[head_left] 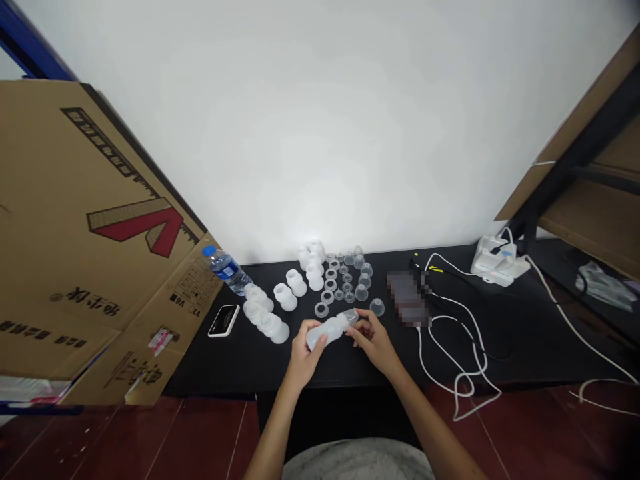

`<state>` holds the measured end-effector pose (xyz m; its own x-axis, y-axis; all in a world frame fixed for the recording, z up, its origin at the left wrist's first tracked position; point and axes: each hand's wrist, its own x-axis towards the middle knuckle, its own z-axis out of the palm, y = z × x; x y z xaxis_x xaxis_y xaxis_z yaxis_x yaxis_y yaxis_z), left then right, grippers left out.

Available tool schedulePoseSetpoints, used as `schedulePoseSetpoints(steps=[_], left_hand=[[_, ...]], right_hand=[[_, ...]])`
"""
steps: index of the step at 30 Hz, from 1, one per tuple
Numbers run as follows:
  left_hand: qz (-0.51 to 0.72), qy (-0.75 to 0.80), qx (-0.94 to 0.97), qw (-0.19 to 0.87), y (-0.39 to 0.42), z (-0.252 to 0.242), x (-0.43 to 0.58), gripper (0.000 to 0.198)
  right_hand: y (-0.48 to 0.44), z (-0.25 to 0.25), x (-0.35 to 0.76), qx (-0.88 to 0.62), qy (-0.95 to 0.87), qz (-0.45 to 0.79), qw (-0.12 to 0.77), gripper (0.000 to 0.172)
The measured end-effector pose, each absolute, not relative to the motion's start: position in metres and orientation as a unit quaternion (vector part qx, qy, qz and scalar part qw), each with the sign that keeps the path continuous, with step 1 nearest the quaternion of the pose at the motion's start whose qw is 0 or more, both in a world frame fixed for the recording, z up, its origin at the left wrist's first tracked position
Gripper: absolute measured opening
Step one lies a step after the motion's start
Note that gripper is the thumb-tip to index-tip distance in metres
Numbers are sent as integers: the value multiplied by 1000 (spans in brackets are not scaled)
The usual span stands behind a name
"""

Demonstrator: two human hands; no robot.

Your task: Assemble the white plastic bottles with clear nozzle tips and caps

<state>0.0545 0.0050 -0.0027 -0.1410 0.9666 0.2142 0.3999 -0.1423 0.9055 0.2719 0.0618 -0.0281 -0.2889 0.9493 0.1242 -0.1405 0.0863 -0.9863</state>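
At the left, a printed cardboard box (110,267) is standing beside the black counter (200,377), which is running along a white wall (320,133) over red floor tiles (200,440). Going rightward, a water bottle (226,268), a white-framed phone (224,321), white bottles (273,327), pale rings (321,315) and clear domes (361,292) are resting there, and beyond them a white power strip (495,261) is sitting toward the right. The left hand (304,353) is reaching in from below, its grip wrapping the body of a tilted white bottle (324,332) above the counter's front part. The right hand (375,343) is angling inward, fingers bending, its grip pinching the clear cap (351,316) at that bottle's upper end.
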Motion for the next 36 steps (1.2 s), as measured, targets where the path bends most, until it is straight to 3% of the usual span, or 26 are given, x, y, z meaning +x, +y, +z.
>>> schedulePoseSetpoints(steps=[9, 19, 29, 36], left_hand=[[426, 581, 633, 283, 0, 3, 58, 31], [382, 583, 667, 262, -5, 4, 61, 34], [385, 548, 722, 176, -5, 6, 65, 35], [407, 546, 727, 89, -1, -4, 63, 38]], right_hand=[[61, -29, 278, -347, -604, 556, 453, 73], [61, -18, 277, -339, -551, 601, 469, 45], [67, -25, 279, -340, -500, 637, 478, 52], [63, -13, 288, -331, -539, 611, 476, 44]])
